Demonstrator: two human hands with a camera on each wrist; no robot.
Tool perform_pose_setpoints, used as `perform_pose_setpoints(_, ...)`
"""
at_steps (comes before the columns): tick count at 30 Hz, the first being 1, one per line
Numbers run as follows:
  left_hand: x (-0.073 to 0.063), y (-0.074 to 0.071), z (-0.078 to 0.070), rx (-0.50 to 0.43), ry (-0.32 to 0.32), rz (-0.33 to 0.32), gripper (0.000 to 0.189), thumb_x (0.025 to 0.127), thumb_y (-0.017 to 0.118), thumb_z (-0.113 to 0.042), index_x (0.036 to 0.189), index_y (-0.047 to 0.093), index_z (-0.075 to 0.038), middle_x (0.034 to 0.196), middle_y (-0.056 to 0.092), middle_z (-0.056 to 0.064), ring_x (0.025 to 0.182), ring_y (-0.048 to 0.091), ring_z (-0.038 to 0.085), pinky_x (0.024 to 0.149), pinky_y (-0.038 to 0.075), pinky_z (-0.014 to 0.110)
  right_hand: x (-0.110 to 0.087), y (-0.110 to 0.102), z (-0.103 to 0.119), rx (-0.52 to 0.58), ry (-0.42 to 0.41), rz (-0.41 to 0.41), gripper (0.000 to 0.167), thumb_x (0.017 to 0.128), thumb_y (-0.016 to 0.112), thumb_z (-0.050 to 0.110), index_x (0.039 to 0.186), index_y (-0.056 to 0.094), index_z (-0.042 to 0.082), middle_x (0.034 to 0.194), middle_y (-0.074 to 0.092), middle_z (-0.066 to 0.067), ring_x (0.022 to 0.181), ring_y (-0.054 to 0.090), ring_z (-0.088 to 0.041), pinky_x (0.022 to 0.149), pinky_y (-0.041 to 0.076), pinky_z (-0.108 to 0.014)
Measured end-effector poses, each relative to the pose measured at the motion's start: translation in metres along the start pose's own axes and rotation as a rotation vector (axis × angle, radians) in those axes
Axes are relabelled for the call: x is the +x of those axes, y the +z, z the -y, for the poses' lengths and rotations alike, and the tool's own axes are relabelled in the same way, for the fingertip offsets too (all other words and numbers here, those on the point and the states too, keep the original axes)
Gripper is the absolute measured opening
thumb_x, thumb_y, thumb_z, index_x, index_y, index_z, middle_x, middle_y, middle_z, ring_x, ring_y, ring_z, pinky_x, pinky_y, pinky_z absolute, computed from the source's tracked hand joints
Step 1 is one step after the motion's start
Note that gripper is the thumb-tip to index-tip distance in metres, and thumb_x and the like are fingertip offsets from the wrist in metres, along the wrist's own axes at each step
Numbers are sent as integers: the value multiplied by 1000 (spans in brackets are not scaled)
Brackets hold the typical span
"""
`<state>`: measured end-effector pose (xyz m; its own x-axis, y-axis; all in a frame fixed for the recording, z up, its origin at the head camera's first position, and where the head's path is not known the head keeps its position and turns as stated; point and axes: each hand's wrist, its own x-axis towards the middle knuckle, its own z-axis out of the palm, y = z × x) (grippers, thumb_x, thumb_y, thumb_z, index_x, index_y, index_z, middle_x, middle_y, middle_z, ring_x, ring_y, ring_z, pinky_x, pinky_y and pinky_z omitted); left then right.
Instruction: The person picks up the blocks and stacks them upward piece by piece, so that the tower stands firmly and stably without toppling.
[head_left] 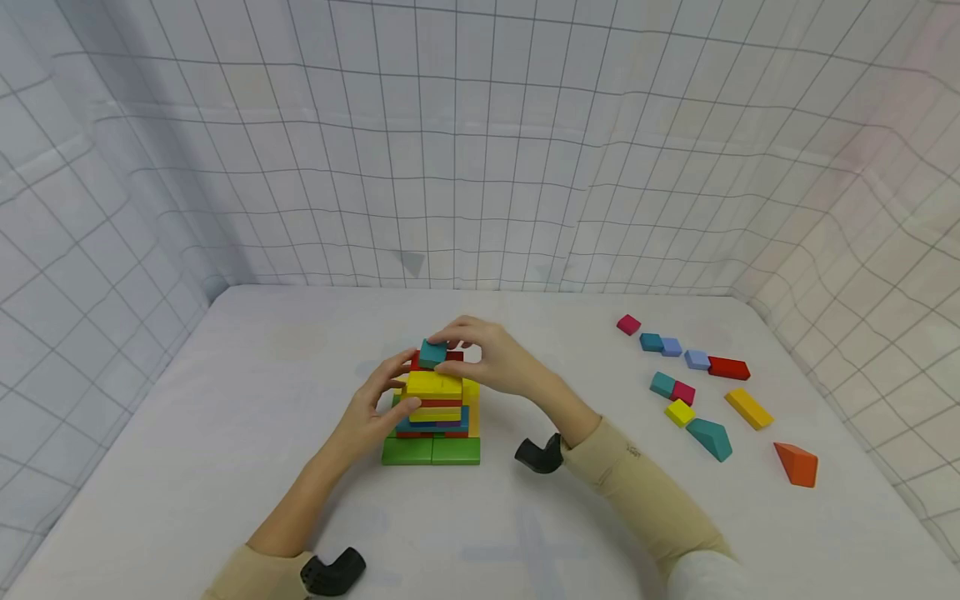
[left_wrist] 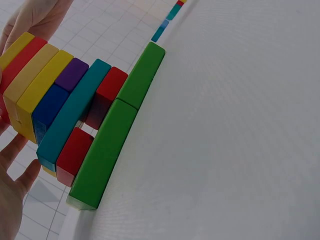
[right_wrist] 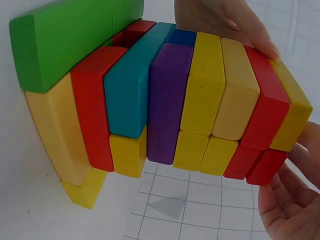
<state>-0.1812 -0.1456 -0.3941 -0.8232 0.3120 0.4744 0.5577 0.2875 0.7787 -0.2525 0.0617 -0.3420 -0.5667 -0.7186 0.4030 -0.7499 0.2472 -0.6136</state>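
Note:
A tower of colourful wooden blocks (head_left: pixel 435 414) stands on a base of green blocks (head_left: pixel 431 451). In the head view, a teal block (head_left: pixel 432 353) sits at its top, above red and yellow blocks. My right hand (head_left: pixel 491 358) pinches that block between thumb and fingers. My left hand (head_left: pixel 375 410) holds the upper left of the tower, thumb toward the front and fingers round the side and back. Layers of yellow, red, purple and teal blocks (right_wrist: pixel 127 90) show in the right wrist view. The pinched teal block is hidden in both wrist views.
Loose blocks lie on the right of the white table (head_left: pixel 225 433), among them a red block (head_left: pixel 728 368), a yellow block (head_left: pixel 748 408), a teal triangular block (head_left: pixel 710 438) and an orange triangular block (head_left: pixel 797 464). A white gridded curtain (head_left: pixel 480 150) surrounds the table's back and sides.

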Motion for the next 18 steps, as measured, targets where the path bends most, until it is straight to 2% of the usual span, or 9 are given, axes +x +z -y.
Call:
perform_pose_setpoints(4,0,0,0,2,-2,5,62,84,56,8,140,29,2,139,36,20,116,43,15,93,40,35,4,4,0,11,8,12,30,83,67,11,112,63,3,107,60,-6,90,53,-12,76,48,-20)
perform_pose_setpoints(8,-1,0,-1,-3,5,2,64,84,56,9,140,28,1,139,36,21,116,43,23,92,40,39,5,5,1,19,8,11,31,83,66,10,112,62,1,107,60,-7,91,54,-13,78,48,-20)
perform_pose_setpoints(13,-1,1,-1,5,21,-10,63,82,56,10,139,29,2,138,37,22,114,43,13,92,41,39,7,7,1,11,-9,-1,31,83,67,8,112,61,0,106,61,-8,92,54,-13,82,47,-20)
perform_pose_setpoints(18,0,1,-1,10,27,-15,62,82,56,11,138,31,3,136,38,24,113,43,10,92,41,32,5,5,-2,12,-20,-15,31,83,66,9,113,60,0,107,61,-8,93,55,-14,82,47,-23)
